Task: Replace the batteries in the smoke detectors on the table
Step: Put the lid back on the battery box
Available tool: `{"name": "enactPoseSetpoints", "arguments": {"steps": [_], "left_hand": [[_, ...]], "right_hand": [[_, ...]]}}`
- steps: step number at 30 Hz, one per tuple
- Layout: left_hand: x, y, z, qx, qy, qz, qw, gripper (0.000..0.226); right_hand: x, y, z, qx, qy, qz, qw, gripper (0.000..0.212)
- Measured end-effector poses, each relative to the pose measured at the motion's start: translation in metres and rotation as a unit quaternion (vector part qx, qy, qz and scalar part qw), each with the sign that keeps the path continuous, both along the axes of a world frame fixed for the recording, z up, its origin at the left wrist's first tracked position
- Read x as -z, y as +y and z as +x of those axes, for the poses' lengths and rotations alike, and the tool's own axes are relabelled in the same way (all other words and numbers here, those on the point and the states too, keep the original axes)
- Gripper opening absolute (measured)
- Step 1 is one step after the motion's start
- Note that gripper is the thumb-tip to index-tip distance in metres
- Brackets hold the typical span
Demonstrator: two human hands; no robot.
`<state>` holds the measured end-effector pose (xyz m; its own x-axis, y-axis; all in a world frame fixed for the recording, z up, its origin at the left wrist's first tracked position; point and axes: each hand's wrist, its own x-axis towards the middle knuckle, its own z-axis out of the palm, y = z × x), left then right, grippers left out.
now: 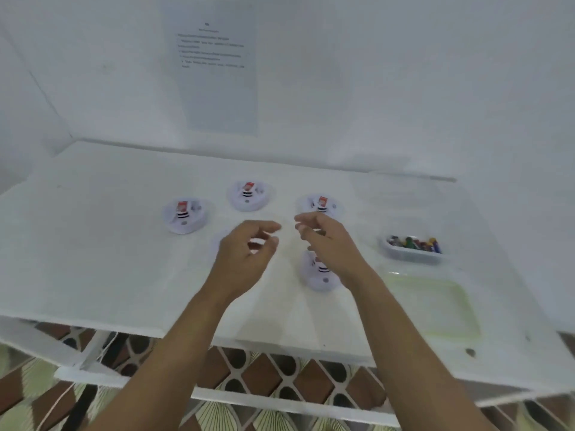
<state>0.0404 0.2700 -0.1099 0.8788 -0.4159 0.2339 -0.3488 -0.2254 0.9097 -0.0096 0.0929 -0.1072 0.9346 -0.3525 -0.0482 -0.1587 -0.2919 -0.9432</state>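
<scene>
- A wide white table point(93, 244) fills the view and carries everything the task needs.
- A printed white paper sheet point(217, 88) hangs on the wall behind it. Its text is too blurred to read.
- A shallow pale green plastic tray point(435, 306) sits at the near right of the table, probably meant for spent cells.
- The left hand point(245, 256) hovers over the middle of the table with its fingers loosely curled, thumb and forefinger apart, gripping nothing that I can see.
- The right hand point(326, 241) hovers just beside it, also loosely curled and holding nothing.
- Four round white plastic smoke detectors lie back-up: one at the left point(185, 214), one at the back point(249, 195), one at the back right point(322, 205) and one nearest point(320, 275), partly hidden by the right wrist.
- Each shows a red-labelled block in its open back, so batteries appear to be seated. Whether they are old or fresh cannot be told.
- A small clear plastic tub point(410, 258) at the right holds assorted coloured batteries point(413, 242), well apart from both hands.
- Judged from this, the work is at or near its start: no detector is in hand, and all four swaps seem to remain.
</scene>
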Motion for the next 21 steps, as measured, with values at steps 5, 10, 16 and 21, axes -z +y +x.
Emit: {"name": "enactPoseSetpoints", "arguments": {"steps": [5, 10, 16, 21], "left_hand": [[0.018, -0.052, -0.039, 0.124, -0.040, 0.100, 0.986, 0.018], [0.039, -0.112, -0.080, 0.140, -0.058, 0.182, 0.971, 0.022], [0.062, -0.165, -0.114, 0.032, 0.000, 0.263, 0.964, 0.052], [0.067, -0.179, -0.125, -0.018, 0.015, 0.268, 0.963, 0.049]], "right_hand": [[0.006, -0.057, -0.065, -0.003, 0.053, -0.033, 0.998, 0.019], [0.021, -0.113, -0.120, 0.053, 0.070, -0.120, 0.989, 0.019], [0.050, -0.168, -0.175, 0.150, 0.123, -0.310, 0.931, 0.031], [0.070, -0.191, -0.200, 0.129, 0.201, -0.319, 0.917, 0.048]]}}
